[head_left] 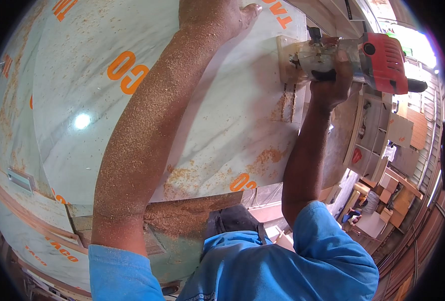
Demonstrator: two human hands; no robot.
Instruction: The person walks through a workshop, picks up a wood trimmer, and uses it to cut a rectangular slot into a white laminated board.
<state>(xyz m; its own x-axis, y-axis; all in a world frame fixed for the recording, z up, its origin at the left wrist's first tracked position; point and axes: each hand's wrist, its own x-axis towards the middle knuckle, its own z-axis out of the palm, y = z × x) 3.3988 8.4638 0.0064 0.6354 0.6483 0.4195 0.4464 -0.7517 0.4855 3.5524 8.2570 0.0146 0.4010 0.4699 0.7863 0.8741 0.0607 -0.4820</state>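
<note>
A white marble-patterned panel (237, 115) with orange printing lies in front of me, dusted with sawdust. At its right edge my right hand (337, 83) is wrapped round a handheld trim router (387, 62), which has a red motor housing and a paler lower body. The router's flat base rests at the panel's edge, beside a short slot-like cut (287, 103) with sawdust in it. My left hand (212, 17) lies on the far part of the panel with its thumb stretched out; the other fingers are beyond the upper rim. Sawdust coats my left forearm.
A sawdust pile (182, 218) lies below the panel's near edge. A metal-framed cutout (21, 179) and wooden strips (37, 220) are at the left. Shelving (375, 125) stands at the right, with boards and boxes (390, 195) stacked beyond it.
</note>
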